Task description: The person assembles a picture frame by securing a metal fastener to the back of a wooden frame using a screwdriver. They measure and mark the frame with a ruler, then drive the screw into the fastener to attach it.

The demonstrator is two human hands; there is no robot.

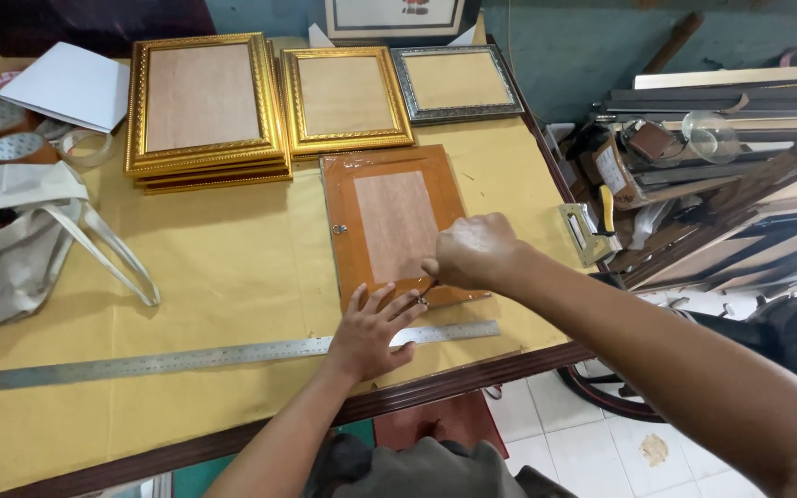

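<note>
Far left of the left hand [373, 330], a cloth bag [11, 249] lies on the table [232, 258]. A steel ruler [186, 358] runs under this hand, which lies released, fingers spread flat. Just right, the right hand [472, 251] is clenched on a small tool [424, 295] at the near edge of the brown frame [397, 226], lying back up. Beyond the hands, three frames [325, 101] appear backed already; the brown frame's backing appears in place, its edge work unfinished.

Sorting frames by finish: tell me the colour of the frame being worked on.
Orange-brown frame, plain wood backing; head view.
</note>
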